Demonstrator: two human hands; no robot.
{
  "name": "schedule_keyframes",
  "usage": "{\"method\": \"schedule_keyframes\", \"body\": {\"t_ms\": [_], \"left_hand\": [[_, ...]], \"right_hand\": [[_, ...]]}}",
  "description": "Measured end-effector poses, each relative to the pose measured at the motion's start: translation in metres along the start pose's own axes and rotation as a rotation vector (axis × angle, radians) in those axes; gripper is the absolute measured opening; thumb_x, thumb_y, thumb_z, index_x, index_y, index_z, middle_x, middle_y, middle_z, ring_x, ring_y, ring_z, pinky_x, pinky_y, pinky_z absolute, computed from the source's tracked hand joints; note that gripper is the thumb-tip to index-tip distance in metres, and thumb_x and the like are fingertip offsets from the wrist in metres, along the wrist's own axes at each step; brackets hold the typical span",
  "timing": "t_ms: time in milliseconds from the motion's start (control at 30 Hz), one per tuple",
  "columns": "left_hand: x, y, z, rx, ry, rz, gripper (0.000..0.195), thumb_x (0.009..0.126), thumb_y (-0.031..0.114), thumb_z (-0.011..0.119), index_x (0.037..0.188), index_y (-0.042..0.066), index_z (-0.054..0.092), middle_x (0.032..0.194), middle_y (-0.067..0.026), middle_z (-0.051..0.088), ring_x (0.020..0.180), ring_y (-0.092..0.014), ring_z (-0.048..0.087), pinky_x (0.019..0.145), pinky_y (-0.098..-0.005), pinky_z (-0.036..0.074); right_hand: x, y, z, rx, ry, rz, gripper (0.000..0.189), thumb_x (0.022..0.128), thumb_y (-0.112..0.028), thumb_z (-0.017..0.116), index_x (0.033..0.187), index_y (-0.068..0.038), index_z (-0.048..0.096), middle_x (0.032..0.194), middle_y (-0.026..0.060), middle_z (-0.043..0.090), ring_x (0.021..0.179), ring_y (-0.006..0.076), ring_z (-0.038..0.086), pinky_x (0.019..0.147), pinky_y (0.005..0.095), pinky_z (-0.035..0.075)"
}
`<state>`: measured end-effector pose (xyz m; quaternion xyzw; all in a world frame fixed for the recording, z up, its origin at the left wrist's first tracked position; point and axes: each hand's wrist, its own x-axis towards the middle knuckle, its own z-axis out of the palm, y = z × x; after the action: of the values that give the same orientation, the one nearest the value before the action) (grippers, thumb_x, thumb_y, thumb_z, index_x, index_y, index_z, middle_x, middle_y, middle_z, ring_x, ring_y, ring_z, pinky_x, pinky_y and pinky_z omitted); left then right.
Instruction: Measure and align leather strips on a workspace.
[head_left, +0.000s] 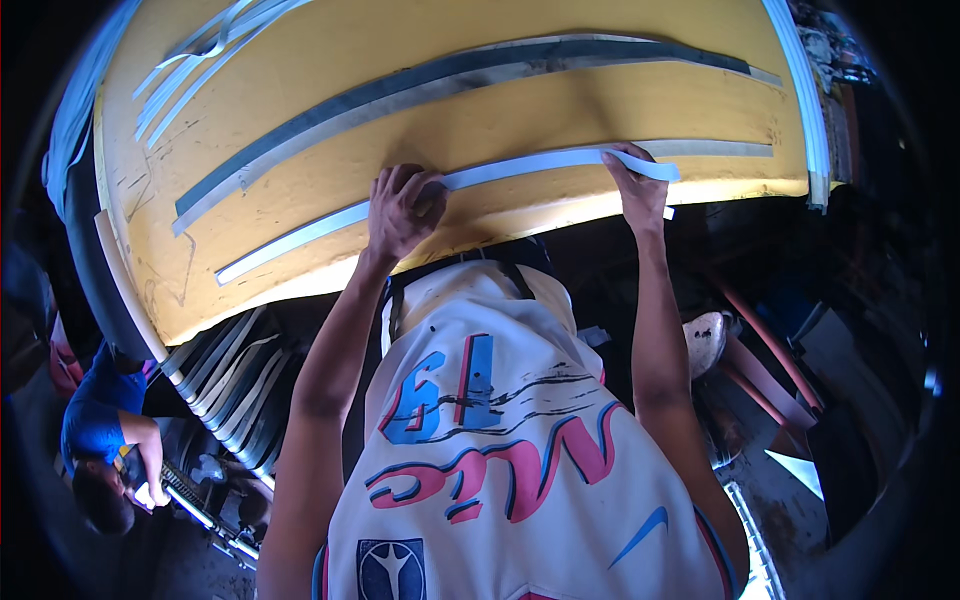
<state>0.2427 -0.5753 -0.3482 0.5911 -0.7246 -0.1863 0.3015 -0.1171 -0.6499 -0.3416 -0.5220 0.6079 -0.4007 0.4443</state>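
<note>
A long white strip (525, 165) runs across the yellow tabletop (495, 112). My left hand (407, 208) rests on its middle stretch with curled fingers, bearing down on it. What lies beneath those fingers is partly hidden. Farther right, my right hand (639, 184) pinches the strip between thumb and fingers, and its free end sticks out past the hand. Under and beyond that end, a grey strip (720, 148) lies flat on the yellow surface. The strip's left end reaches well past my left hand.
A long dark-and-grey band (450, 79) lies farther back. Loose white strips (187, 82) sit at the back left. More strips hang over the right edge (806, 112) and on a rail (225, 420) below left. A person in blue (105, 427) crouches at lower left.
</note>
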Motion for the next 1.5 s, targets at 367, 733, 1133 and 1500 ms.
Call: {"method": "schedule_keyframes", "body": {"t_ms": [367, 733, 1133, 1500], "left_hand": [[0.001, -0.012, -0.003, 0.008, -0.070, 0.067, 0.032, 0.079, 0.023, 0.080, 0.107, 0.013, 0.069, 0.100, -0.0067, 0.064, 0.095, -0.028, 0.059, 0.083, -0.0409, 0.044], [0.003, -0.018, 0.002, -0.053, -0.025, 0.165, 0.031, 0.077, 0.016, 0.081, 0.103, 0.007, 0.067, 0.096, -0.0095, 0.063, 0.088, -0.030, 0.060, 0.078, -0.0414, 0.047], [0.005, 0.005, -0.003, 0.010, -0.082, 0.021, 0.028, 0.079, 0.014, 0.077, 0.103, 0.007, 0.065, 0.098, -0.0104, 0.061, 0.096, -0.030, 0.058, 0.084, -0.0414, 0.045], [0.032, 0.031, 0.045, -0.117, -0.040, 0.051, 0.037, 0.079, 0.020, 0.076, 0.113, 0.008, 0.065, 0.104, -0.0127, 0.061, 0.099, -0.032, 0.058, 0.087, -0.0434, 0.046]], "right_hand": [[-0.005, -0.005, -0.003, 0.094, 0.033, -0.010, 0.023, 0.086, -0.008, 0.078, 0.105, 0.001, 0.068, 0.097, 0.0051, 0.069, 0.090, 0.0108, 0.063, 0.082, 0.0261, 0.051], [-0.006, -0.006, -0.004, 0.093, 0.027, -0.007, 0.022, 0.087, -0.004, 0.076, 0.105, 0.003, 0.067, 0.098, 0.0056, 0.068, 0.091, 0.0104, 0.063, 0.083, 0.0245, 0.050], [-0.004, -0.004, -0.002, 0.090, 0.020, -0.017, 0.021, 0.087, -0.008, 0.077, 0.103, 0.002, 0.068, 0.095, 0.0053, 0.068, 0.088, 0.0102, 0.062, 0.081, 0.0253, 0.050], [-0.005, -0.007, -0.001, 0.117, 0.021, -0.017, 0.022, 0.086, -0.007, 0.078, 0.103, 0.002, 0.068, 0.096, 0.0056, 0.068, 0.089, 0.0105, 0.063, 0.081, 0.0253, 0.051]]}}
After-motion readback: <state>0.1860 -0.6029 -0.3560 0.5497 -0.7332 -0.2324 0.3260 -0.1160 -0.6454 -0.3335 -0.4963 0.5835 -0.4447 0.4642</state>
